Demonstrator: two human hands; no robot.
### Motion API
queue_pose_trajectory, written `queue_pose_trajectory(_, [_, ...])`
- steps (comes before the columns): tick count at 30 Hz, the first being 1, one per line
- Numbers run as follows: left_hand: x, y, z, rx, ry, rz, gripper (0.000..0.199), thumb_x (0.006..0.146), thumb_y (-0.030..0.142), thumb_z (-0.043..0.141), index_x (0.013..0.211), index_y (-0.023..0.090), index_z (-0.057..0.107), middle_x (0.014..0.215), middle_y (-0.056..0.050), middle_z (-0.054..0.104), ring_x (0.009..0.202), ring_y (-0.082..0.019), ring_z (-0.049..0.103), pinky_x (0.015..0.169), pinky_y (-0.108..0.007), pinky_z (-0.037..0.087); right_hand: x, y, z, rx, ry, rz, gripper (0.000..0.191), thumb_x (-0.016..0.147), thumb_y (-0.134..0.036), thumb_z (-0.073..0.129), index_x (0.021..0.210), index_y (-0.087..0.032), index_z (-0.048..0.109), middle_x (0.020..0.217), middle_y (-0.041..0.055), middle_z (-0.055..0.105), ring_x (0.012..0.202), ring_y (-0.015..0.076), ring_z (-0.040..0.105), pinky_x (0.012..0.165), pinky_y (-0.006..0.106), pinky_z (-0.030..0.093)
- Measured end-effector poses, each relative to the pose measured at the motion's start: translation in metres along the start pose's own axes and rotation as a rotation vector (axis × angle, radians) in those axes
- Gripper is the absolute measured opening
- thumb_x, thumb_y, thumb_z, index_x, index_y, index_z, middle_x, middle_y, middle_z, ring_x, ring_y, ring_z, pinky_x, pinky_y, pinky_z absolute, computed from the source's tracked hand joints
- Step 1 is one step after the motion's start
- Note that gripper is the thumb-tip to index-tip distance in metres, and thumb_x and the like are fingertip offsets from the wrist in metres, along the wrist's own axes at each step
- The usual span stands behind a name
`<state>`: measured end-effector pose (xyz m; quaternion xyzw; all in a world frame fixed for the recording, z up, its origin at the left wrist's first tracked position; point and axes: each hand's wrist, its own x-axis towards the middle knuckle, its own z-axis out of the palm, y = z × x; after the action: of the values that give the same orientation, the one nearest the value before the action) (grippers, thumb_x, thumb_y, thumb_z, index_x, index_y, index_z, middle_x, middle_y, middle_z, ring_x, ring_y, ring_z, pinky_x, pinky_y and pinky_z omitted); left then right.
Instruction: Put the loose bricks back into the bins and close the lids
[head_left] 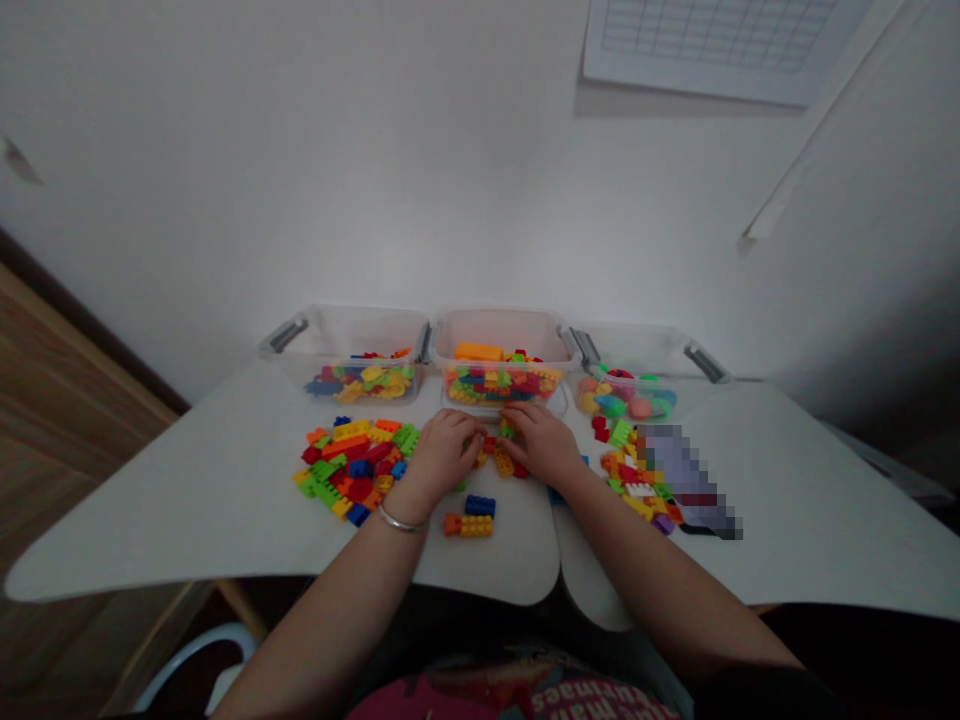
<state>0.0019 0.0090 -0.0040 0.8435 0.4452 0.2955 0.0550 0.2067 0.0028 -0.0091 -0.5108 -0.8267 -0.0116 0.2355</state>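
Your left hand (448, 452) and right hand (546, 440) are close together on the table (225, 490), in front of the middle tub (504, 316). Fingers on both are bent over some little bricks. I can't tell if either one is pinching a brick or just touching it. A green piece (507, 429) is by your right fingertips. A red brick (490, 443) and a yellow brick (503, 461) are in the gap between your hands.

Go slow and use just your fingertips, because the bricks are so small and so near each other. It helps to hold one brick flat with one hand while the other hand lines up the bumps. Then push straight down, not sideways, or it could go on crooked. Lift your wrists a bit, so your left arm doesn't bump the big brick pile (360, 470) beside it. Watch the blue brick (480, 505) and the yellow and orange bricks (469, 526) near you too. A sleeve or wrist could knock them.

Some bits are hard to see. Your fingers hide parts of the bricks, and I can't see if those bricks are stuck together. Your right arm covers some blue bits. The thing by the right pile (639, 490) is all fuzzy squares.
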Motion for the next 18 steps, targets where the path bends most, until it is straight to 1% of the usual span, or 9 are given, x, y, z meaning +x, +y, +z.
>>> queue_pose_trajectory(2, [0.000, 0.000, 0.000, 0.000, -0.005, -0.004, 0.018, 0.090, 0.019, 0.055, 0.093, 0.017, 0.072, 0.096, -0.009, 0.072, 0.098, -0.026, 0.060, 0.091, -0.042, 0.049, 0.003, 0.004, -0.002, 0.028, -0.011, -0.036, 0.039, 0.094, -0.036, 0.057, 0.127, -0.016, 0.062, 0.132, 0.0102, 0.064, 0.119, 0.0238, 0.058, 0.105, 0.039, 0.046])
queue_pose_trajectory(3, [0.000, 0.000, 0.000, -0.001, -0.012, -0.004, 0.017, 0.090, 0.019, 0.055, 0.093, 0.017, 0.072, 0.096, -0.009, 0.072, 0.097, -0.026, 0.060, 0.091, -0.042, 0.049, 0.004, 0.006, -0.004, 0.043, 0.001, -0.032, 0.037, 0.095, -0.035, 0.055, 0.126, -0.016, 0.063, 0.131, 0.0103, 0.065, 0.119, 0.0236, 0.059, 0.105, 0.039, 0.046])
queue_pose_trajectory(6, [0.001, 0.001, -0.001, -0.006, -0.027, 0.002, 0.017, 0.091, 0.019, 0.056, 0.092, 0.017, 0.073, 0.096, -0.008, 0.072, 0.098, -0.026, 0.060, 0.092, -0.042, 0.049, -0.001, 0.014, -0.014, 0.075, 0.077, 0.052, 0.033, 0.096, -0.032, 0.050, 0.120, -0.016, 0.066, 0.126, 0.0116, 0.068, 0.116, 0.0239, 0.061, 0.104, 0.040, 0.047])
queue_pose_trajectory(8, [0.001, 0.002, -0.002, -0.002, -0.031, 0.000, 0.017, 0.091, 0.019, 0.055, 0.093, 0.017, 0.073, 0.096, -0.008, 0.072, 0.098, -0.026, 0.060, 0.092, -0.042, 0.049, -0.013, 0.017, -0.022, 0.069, 0.094, 0.104, 0.033, 0.096, -0.033, 0.050, 0.119, -0.016, 0.067, 0.124, 0.0125, 0.069, 0.116, 0.0257, 0.061, 0.104, 0.043, 0.047])
queue_pose_trajectory(11, [0.001, 0.002, -0.002, 0.006, -0.042, -0.009, 0.017, 0.091, 0.019, 0.055, 0.093, 0.017, 0.072, 0.096, -0.008, 0.072, 0.099, -0.026, 0.060, 0.092, -0.043, 0.049, -0.039, 0.018, -0.028, 0.042, 0.030, 0.137, 0.041, 0.093, -0.038, 0.053, 0.127, -0.017, 0.064, 0.129, 0.0135, 0.066, 0.119, 0.0286, 0.059, 0.105, 0.046, 0.046])
queue_pose_trajectory(14, [0.001, 0.002, -0.002, -0.002, -0.044, -0.008, 0.017, 0.091, 0.019, 0.055, 0.093, 0.018, 0.072, 0.096, -0.008, 0.072, 0.099, -0.026, 0.061, 0.093, -0.042, 0.049, -0.066, 0.013, -0.027, 0.010, -0.054, 0.175, 0.058, 0.087, -0.042, 0.059, 0.140, -0.018, 0.054, 0.140, 0.0146, 0.058, 0.127, 0.0308, 0.054, 0.107, 0.049, 0.044])
queue_pose_trajectory(16, [0.001, 0.003, -0.002, -0.008, -0.037, -0.005, 0.017, 0.091, 0.019, 0.055, 0.094, 0.017, 0.072, 0.097, -0.008, 0.072, 0.099, -0.025, 0.060, 0.093, -0.042, 0.049, -0.076, 0.010, -0.024, -0.013, -0.100, 0.200, 0.066, 0.084, -0.042, 0.062, 0.145, -0.017, 0.049, 0.146, 0.0156, 0.052, 0.130, 0.0317, 0.051, 0.108, 0.049, 0.043])
queue_pose_trajectory(18, [0.001, 0.003, -0.001, -0.008, -0.032, -0.006, 0.017, 0.091, 0.019, 0.055, 0.094, 0.017, 0.072, 0.097, -0.009, 0.071, 0.099, -0.026, 0.060, 0.093, -0.043, 0.049, -0.078, 0.006, -0.022, -0.037, -0.128, 0.232, 0.066, 0.085, -0.039, 0.060, 0.145, -0.015, 0.048, 0.148, 0.0166, 0.050, 0.131, 0.0318, 0.050, 0.109, 0.048, 0.042])
